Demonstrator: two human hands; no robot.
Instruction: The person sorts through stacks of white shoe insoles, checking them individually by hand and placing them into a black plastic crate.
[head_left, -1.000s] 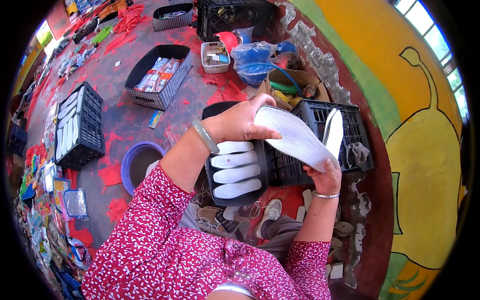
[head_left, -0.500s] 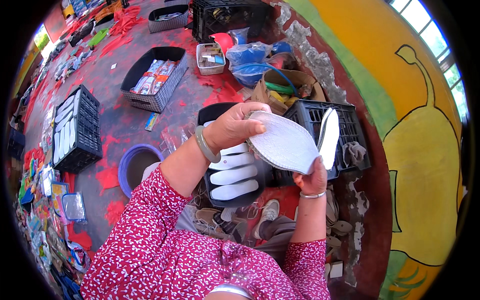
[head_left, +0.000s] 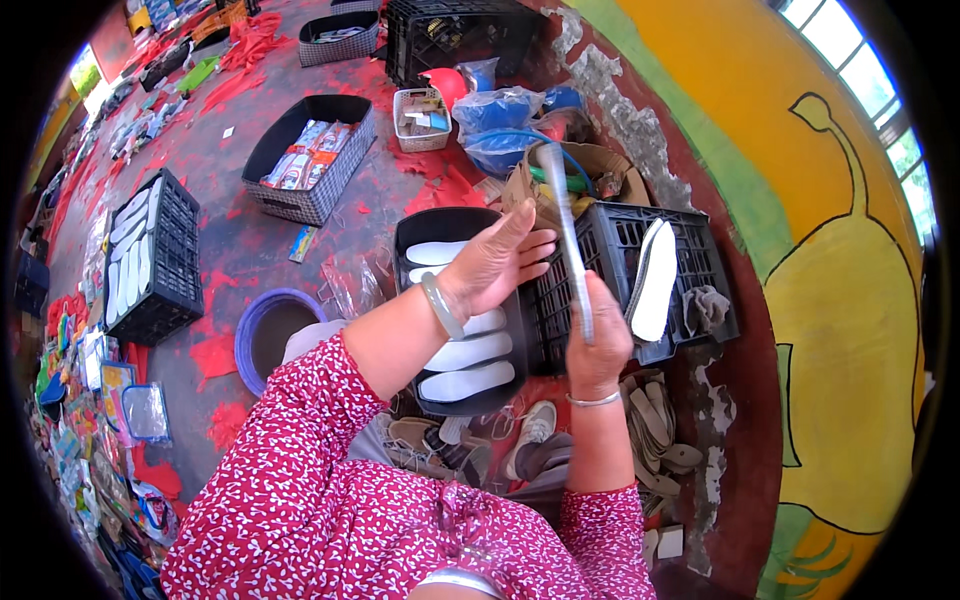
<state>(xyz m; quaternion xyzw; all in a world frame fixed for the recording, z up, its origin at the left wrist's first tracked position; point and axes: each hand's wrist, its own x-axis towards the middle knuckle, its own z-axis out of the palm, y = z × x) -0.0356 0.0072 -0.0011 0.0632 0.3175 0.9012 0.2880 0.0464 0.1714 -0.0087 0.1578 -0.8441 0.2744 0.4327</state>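
My right hand (head_left: 600,335) grips a white shoe insole (head_left: 567,225) by its lower end and holds it up nearly edge-on, its upper end blurred. Left of it, my left hand (head_left: 497,262) is empty, fingers apart, palm toward the insole without touching it. Beneath my left hand stands a black bin (head_left: 402,232) with several white insoles (head_left: 467,352) lying in a row. Another white insole pair (head_left: 654,282) leans on a black crate (head_left: 622,225) to the right.
A purple bucket (head_left: 245,345) and a black crate of insoles (head_left: 175,290) stand on the left. A checked fabric bin (head_left: 335,185) holds packets. Loose soles (head_left: 650,425) lie beside my right forearm. The painted wall (head_left: 850,330) rises at right.
My left hand has let go of the insole and opened. My right hand has moved left, turning the insole from its broad face to edge-on, upright.
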